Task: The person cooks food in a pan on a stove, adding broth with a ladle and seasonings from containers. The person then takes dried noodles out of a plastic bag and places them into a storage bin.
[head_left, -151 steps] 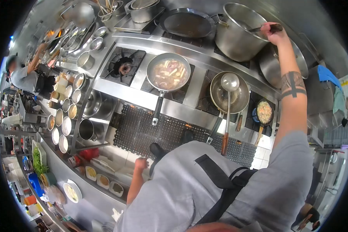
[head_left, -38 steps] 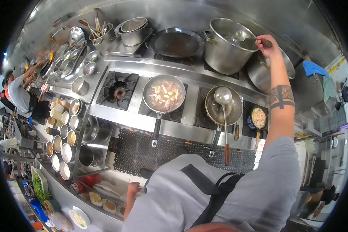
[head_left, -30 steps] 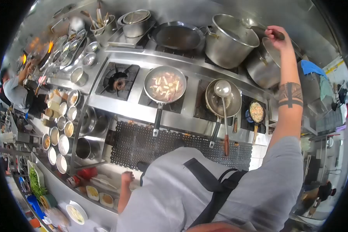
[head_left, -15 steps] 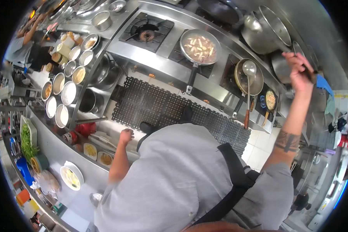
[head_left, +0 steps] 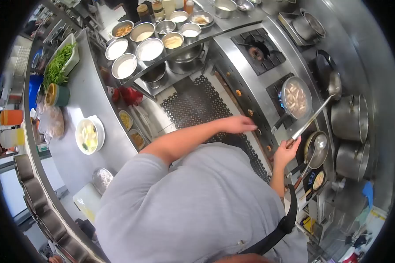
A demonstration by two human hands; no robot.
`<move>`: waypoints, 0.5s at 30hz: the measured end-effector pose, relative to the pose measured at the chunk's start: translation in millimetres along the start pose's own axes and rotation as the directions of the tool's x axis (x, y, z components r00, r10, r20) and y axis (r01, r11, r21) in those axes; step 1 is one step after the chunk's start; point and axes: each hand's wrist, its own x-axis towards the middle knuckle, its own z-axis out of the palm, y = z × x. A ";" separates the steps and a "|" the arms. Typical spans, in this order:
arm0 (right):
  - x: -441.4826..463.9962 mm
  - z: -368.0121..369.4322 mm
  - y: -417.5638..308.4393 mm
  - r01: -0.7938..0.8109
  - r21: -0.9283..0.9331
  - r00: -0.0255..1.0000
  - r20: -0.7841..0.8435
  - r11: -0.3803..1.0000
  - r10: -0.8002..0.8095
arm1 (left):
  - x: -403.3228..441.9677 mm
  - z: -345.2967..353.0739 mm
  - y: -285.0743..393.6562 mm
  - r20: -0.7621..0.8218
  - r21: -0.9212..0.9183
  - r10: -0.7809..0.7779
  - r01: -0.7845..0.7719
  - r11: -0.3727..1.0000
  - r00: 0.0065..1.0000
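My right hand (head_left: 287,152) is wrapped round the wooden handle of a long ladle (head_left: 311,118), whose bowl is up by the black pan at the back of the stove. My left hand (head_left: 239,124) is in front of the stove's knobs, near the handle of the frying pan; its fingers point right and look loosely extended, holding nothing visible. Pale strips and liquid fill the frying pan (head_left: 296,97), with blue flame at its edge. A second ladle (head_left: 320,142) rests in another pan (head_left: 310,147) beyond my right hand.
Two tall pots (head_left: 349,118) stand along the back. An unlit burner (head_left: 256,52) is left of the frying pan. Several metal containers (head_left: 150,49) fill the rack at the top. On the left counter (head_left: 81,87) are a white bowl (head_left: 88,135) and a tray of greens (head_left: 59,63).
The view has turned left. My right hand has brought the ladle from the tall pots toward the frying pan. My left hand has moved over to the stove's front.
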 end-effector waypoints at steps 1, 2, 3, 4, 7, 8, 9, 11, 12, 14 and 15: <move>-1.7 5.8 -30.6 0.050 0.203 0.999 -0.017 0.978 -0.048 | 22.3 14.4 7.8 -0.129 -0.092 0.269 -0.282 0.955 0.954; 0.3 8.9 -60.2 0.098 0.397 0.995 -0.041 0.912 -0.089 | 30.2 11.9 35.3 -0.091 -0.355 0.185 -0.206 0.912 0.978; 6.2 7.1 -87.2 0.096 0.400 0.995 -0.032 0.912 -0.091 | 27.0 4.6 66.7 -0.030 -0.592 0.112 -0.108 0.799 0.993; 13.9 4.0 -115.4 0.301 0.307 0.953 -0.059 0.903 -0.298 | 20.3 -10.5 78.2 -0.035 -0.594 0.105 -0.105 0.797 0.994; 34.9 25.2 -155.2 0.483 0.261 0.874 -0.074 0.836 -0.481 | -1.8 -68.2 70.1 0.184 -0.632 0.074 0.061 0.772 0.980; 44.6 41.3 -154.0 0.432 0.293 0.888 0.031 0.853 -0.460 | -14.2 -83.3 50.2 0.070 -0.558 0.005 0.035 0.829 0.998; 54.7 62.7 -150.6 0.373 0.321 0.892 0.135 0.871 -0.432 | -31.9 -95.1 31.6 -0.157 -0.412 -0.108 0.034 0.910 0.982; 69.5 124.8 -135.6 -0.036 0.451 0.900 0.404 0.892 -0.167 | -74.1 -112.2 1.1 -0.545 -0.188 -0.184 0.094 0.978 0.818; 72.5 145.6 -155.9 -0.222 0.390 0.828 0.560 0.893 -0.038 | -92.1 -122.1 -14.2 -0.656 -0.079 -0.196 0.192 0.978 0.729; 92.2 226.7 -156.4 -0.394 0.468 0.718 0.694 0.791 -0.052 | -123.8 -140.9 -27.1 -0.756 -0.112 -0.295 0.329 0.938 0.584; 103.1 263.8 -168.0 -0.465 0.499 0.670 0.739 0.731 -0.078 | -134.6 -146.4 -30.8 -0.825 -0.139 -0.323 0.387 0.912 0.463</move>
